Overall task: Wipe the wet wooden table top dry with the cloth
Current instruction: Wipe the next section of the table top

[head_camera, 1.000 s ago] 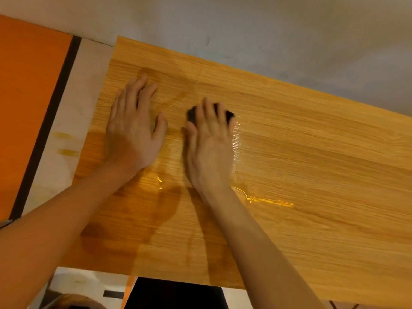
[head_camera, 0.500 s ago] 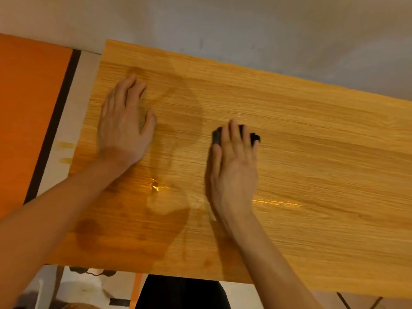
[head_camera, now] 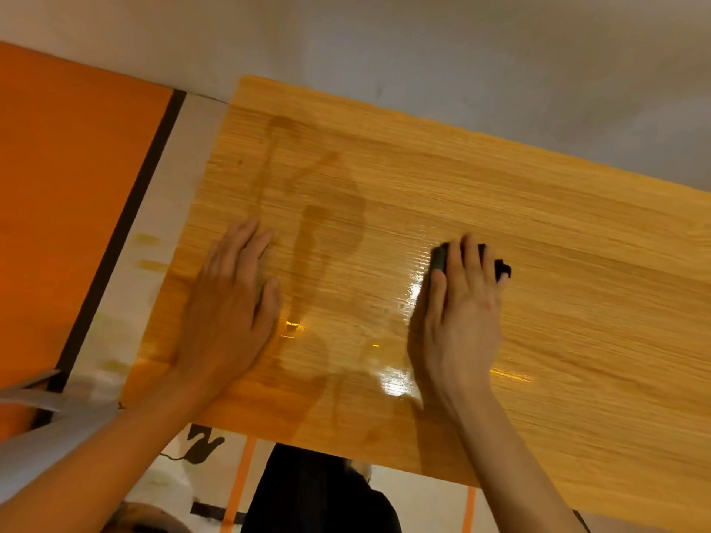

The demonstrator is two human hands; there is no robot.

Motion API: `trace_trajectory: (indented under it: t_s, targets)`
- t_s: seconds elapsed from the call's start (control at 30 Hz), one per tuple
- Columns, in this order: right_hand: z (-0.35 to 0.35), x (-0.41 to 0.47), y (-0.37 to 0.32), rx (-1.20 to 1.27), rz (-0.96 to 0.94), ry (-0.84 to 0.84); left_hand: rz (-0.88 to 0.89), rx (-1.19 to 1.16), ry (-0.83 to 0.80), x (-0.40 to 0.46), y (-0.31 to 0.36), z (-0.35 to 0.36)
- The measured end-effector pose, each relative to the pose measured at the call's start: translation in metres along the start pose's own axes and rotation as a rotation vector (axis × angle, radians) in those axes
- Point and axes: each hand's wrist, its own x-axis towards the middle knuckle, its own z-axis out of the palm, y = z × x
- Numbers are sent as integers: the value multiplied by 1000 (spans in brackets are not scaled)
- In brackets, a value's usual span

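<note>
The wooden table top [head_camera: 577, 263] fills the middle of the view, with darker damp streaks and shiny wet patches between my hands. My right hand [head_camera: 459, 317] lies flat, palm down, pressing a small dark cloth [head_camera: 438, 257] onto the wood. Only the cloth's edges show past my fingertips; the rest is hidden under my fingers. To the left, my left hand [head_camera: 231, 305] rests flat on the table with fingers spread and nothing in it.
A grey wall [head_camera: 461, 63] runs along the table's far edge. Left of the table stand an orange panel [head_camera: 69, 209] and a pale strip with a black line. Below the near edge are my dark clothing [head_camera: 315, 494] and a floor with orange lines.
My right hand has slid the cloth to the right across the wood, away from my left hand. The left hand has stayed flat in place. The view has shifted slightly.
</note>
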Motion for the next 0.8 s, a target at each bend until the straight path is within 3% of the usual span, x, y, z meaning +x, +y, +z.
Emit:
trace_trajectory:
  t_s: [0.17, 0.27, 0.43, 0.57, 0.73, 0.8]
  targets:
    - [47, -15, -90, 36, -283, -90, 5, 47, 47, 0, 1, 4]
    - [28, -9, -61, 1, -407, -192, 33, 42, 78, -1, 2, 4]
    - [-28, -5, 54, 11, -60, -88, 82, 32, 131, -3, 1, 6]
    - [-13, -15, 26, 25, 65, 16, 76, 33, 125, -2, 0, 6]
    - [48, -47, -87, 18, -240, -104, 26, 35, 76, 0, -1, 4]
    - [50, -48, -94, -8, -370, -165, 23, 47, 66, 1, 0, 4]
